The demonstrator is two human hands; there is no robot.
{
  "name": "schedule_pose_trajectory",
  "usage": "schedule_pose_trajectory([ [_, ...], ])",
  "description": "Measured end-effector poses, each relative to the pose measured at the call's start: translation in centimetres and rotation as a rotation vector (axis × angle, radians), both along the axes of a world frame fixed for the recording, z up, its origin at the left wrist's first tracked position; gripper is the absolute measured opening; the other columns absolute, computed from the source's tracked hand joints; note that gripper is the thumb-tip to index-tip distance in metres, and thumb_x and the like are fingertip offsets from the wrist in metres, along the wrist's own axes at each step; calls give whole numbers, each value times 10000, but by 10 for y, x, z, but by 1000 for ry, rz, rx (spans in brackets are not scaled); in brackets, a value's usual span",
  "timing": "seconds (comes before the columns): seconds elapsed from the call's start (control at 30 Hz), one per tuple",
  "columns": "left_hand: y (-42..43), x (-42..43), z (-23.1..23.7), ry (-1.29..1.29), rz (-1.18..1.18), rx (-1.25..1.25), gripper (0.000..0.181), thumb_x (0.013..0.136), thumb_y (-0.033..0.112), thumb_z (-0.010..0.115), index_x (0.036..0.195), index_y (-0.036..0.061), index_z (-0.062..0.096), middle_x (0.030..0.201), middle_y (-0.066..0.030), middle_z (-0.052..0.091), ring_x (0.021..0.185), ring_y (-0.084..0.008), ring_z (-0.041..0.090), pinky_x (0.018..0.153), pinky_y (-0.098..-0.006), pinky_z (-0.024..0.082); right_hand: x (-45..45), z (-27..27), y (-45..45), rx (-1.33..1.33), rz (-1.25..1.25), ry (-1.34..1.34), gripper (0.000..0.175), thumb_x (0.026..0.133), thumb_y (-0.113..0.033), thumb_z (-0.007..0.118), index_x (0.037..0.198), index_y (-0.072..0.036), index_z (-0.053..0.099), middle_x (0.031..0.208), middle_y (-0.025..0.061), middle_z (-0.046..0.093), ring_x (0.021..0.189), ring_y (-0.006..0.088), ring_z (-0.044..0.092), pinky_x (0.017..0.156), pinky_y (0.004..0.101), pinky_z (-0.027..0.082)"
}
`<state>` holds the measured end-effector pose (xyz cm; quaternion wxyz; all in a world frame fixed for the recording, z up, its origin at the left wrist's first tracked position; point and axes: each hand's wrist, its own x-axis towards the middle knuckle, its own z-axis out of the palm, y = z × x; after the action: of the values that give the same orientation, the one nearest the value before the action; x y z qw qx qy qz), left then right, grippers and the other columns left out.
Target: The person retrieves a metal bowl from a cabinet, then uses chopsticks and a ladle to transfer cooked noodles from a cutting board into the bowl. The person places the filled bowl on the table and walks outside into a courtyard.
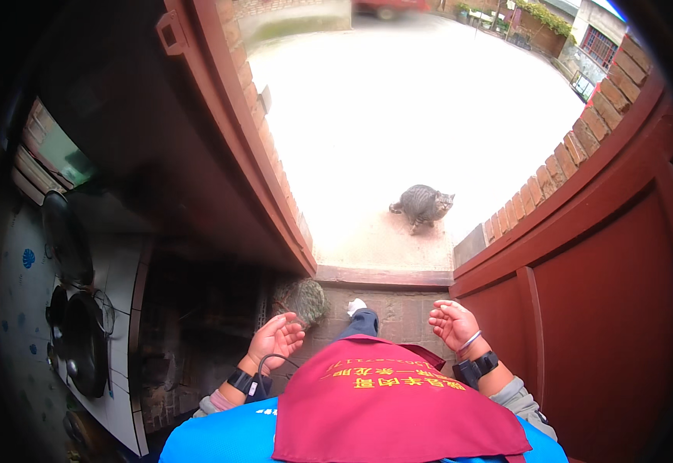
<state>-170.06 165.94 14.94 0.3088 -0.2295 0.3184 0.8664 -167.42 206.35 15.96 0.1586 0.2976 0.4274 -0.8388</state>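
My left hand (276, 340) hangs in the air at my left side, fingers loosely curled and apart, holding nothing. Below it on the floor sits a greenish bundle (306, 302), perhaps a filled mesh bag. My right hand (452, 325) is raised at my right side, also without anything in it, close to the red door leaf (597, 301). Each wrist carries a black strapped device. A dark red apron (394, 405) bearing yellow writing covers my front. Ahead, just beyond the wooden threshold (385, 276), a grey tabby cat (420, 205) stands on the step.
A red door frame (244, 139) rises at the left. Further left, a white-tiled stove counter (119, 301) holds a large black wok (84, 344) and a round lid (67, 237). Outside lies a bright courtyard (406, 116) with a red vehicle (388, 7) at its far side. Brick edging (565, 159) lines the doorway's right.
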Motion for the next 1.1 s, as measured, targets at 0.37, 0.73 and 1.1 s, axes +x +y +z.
schedule_pose_trajectory([
  [0.37,101,-260,11,61,-19,45,253,906,199,414,1113,57,450,890,-95,582,836,-210,573,734,-328,475,-266,9,99,72,-49,-53,169,861,-172,470,989,-74,519,782,56,601,703,184,585,567,282,467],
  [0.73,161,-436,24,-48,451,-156,239,897,205,431,1089,67,464,859,-89,577,806,-203,569,719,-332,476,-627,-10,155,54,302,-21,154,869,-153,457,988,-72,511,758,44,597,656,159,584,541,264,469],
  [1.1,153,-546,12,-117,801,-122,235,888,201,455,1082,70,478,879,-95,581,813,-215,573,714,-338,477,-869,-6,50,61,713,-62,144,838,-131,467,963,-71,508,744,47,598,645,167,583,533,263,461],
])
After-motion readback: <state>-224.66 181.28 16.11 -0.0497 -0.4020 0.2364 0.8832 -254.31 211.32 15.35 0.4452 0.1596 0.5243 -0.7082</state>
